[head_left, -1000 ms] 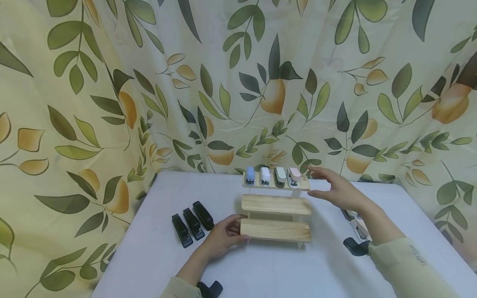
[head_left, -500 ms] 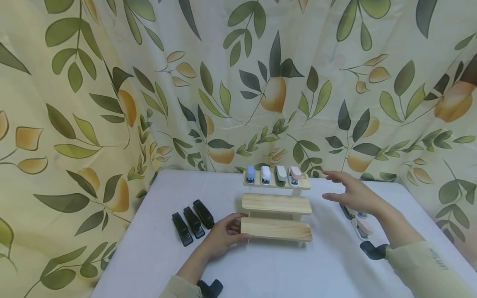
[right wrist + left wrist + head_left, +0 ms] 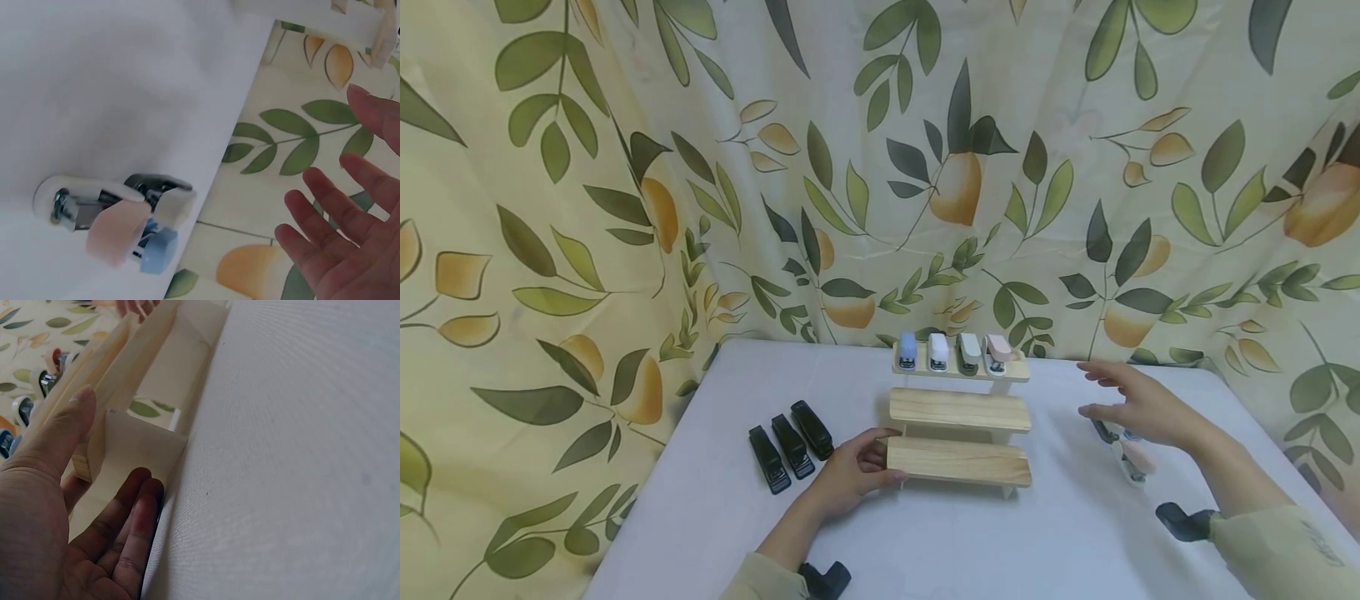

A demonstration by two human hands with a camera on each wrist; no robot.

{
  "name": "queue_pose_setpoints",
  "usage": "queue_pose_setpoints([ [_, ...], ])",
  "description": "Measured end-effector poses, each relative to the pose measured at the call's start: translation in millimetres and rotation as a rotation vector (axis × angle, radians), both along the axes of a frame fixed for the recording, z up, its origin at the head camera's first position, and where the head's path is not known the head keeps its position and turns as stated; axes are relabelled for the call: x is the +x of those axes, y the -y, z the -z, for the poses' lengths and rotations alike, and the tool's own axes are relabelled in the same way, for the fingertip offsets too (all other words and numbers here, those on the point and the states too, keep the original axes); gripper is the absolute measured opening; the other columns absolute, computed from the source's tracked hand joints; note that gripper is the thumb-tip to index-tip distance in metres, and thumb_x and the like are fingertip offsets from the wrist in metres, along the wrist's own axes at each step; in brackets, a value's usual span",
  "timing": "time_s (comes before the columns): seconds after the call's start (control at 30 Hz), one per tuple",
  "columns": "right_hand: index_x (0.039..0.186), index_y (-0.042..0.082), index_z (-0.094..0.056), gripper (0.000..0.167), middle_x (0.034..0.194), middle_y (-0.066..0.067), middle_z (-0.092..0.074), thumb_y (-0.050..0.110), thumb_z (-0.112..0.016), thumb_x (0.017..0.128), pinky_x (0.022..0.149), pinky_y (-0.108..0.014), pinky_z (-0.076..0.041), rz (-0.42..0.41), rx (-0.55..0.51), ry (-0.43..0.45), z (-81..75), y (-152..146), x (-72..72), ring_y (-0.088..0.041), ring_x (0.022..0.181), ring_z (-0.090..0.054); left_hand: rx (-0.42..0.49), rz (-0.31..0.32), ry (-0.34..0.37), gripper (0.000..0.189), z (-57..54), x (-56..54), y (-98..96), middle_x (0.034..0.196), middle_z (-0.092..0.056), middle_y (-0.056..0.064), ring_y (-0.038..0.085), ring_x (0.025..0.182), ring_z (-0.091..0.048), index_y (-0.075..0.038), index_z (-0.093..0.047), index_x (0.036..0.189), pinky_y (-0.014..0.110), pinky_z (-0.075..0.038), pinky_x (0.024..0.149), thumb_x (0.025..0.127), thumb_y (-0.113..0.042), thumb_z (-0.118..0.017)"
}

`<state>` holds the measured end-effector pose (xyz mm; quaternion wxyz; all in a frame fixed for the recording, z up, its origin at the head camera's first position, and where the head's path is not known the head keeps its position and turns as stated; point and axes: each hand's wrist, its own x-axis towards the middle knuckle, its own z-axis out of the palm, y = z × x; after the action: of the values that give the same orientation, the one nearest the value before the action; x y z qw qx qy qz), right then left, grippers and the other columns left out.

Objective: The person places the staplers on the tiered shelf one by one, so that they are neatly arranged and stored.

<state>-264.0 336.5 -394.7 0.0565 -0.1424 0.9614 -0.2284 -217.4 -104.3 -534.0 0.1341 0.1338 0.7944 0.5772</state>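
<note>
Far L: 3 blk staplers point(image 3: 793, 447) side by side on wht tbl point(image 3: 700, 533), just L of LH point(image 3: 853, 475). LH grips L end of btm tier of wood rack point(image 3: 960, 410), thumb on the board, other fingers below by the side panel point(image 3: 144, 440). Rack stands mid-tbl. Top tier, L to R: blue mini point(image 3: 907, 348), wht mini point(image 3: 937, 350), grey-grn mini point(image 3: 967, 352), pink mini point(image 3: 997, 352), in a row. RH point(image 3: 1142, 406) well apart from rack, fingers spread, nothing in grip, near R cluster: pink stapler point(image 3: 117, 232), blue stapler point(image 3: 160, 251), pale stapler point(image 3: 175, 207), bunched tight. Step, prob.: loading rack; top row looks done, lower 2 tiers not begun. Next move likely calls for RH down to R cluster, pinching one w/o knocking its neighbors, LH bracing rack.
</note>
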Motion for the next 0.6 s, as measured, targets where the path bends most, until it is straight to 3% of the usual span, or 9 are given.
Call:
queue_pose_setpoints([
  [0.27,0.147,-0.002,-0.049,0.069,0.143,-0.033,-0.054,0.029,-0.078,0.092,0.102,-0.077,-0.042,0.018,0.013,0.050,6.6,-18.8,9.9,-0.056,0.130,-0.049,0.000,0.002,0.002,0.061,-1.0,0.9,-0.4,0.117,-0.065,-0.003,0.014,0.104,-0.065,-0.039,-0.057,0.142,0.024,-0.055,0.092,0.087,-0.043,-0.084],
  [0.6,0.141,-0.003,-0.054,0.064,0.138,-0.033,-0.058,0.029,-0.079,0.091,0.092,-0.067,-0.055,0.010,0.001,0.124,11.8,-39.3,20.6,-0.056,0.123,-0.057,0.001,0.002,0.006,0.060,-1.4,0.5,0.1,0.117,-0.065,-0.003,0.014,0.104,-0.065,-0.043,-0.057,0.140,0.024,-0.055,0.092,0.086,-0.043,-0.084],
])
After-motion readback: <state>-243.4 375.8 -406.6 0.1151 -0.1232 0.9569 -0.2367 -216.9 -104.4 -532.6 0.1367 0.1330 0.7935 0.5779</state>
